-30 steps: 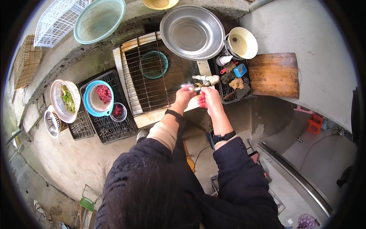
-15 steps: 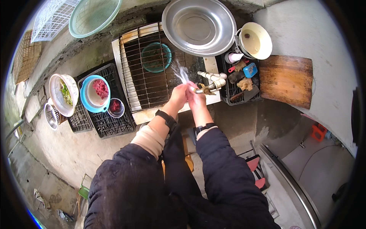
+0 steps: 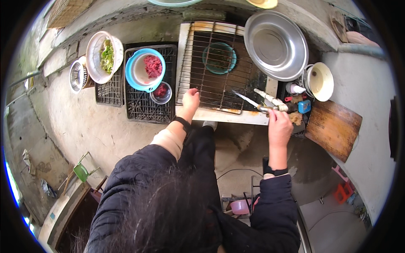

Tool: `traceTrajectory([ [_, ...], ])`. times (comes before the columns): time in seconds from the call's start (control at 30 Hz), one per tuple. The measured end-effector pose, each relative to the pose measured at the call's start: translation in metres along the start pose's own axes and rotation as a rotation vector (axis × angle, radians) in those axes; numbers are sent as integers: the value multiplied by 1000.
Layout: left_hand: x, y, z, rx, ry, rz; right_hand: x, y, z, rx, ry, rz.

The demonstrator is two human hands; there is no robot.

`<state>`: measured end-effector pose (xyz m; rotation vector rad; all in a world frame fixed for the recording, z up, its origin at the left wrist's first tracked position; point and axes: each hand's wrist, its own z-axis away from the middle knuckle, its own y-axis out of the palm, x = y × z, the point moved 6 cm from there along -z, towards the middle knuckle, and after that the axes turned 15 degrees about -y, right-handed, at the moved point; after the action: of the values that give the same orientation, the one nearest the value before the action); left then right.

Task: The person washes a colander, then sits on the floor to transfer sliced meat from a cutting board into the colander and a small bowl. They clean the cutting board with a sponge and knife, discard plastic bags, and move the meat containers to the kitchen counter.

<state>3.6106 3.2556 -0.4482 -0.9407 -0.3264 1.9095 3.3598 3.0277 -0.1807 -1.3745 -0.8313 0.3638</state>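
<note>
My right hand is closed round the handle of the tap, fingers pinched over its top. A thin stream of water shoots from the spout toward the sink. My left hand hangs over the sink's near left edge, its fingers curled in with nothing seen in them. A wire rack lies across the sink, beside that hand. Through the bars a green basin shows.
Left of the sink, a blue basin with a white strainer of minced red meat and a small bowl sit on a black crate. A bowl of greens stands further left. On the right are a large steel basin, a cream pot and a wooden board.
My hands have parted from under the running water. The left has moved to the sink's left edge, the right onto the tap handle. The stream is thinner, and the view has shifted.
</note>
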Motion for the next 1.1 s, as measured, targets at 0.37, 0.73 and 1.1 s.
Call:
traceTrajectory([
  [0.37,133,-146,-56,59,-573,1024,-28,42,53,-605,490,-532],
  [0.73,112,-206,-171,309,-345,1074,234,424,44,314,709,-1093],
  [1.1,104,-233,-180,570,-272,1338,244,410,22,306,514,-837],
])
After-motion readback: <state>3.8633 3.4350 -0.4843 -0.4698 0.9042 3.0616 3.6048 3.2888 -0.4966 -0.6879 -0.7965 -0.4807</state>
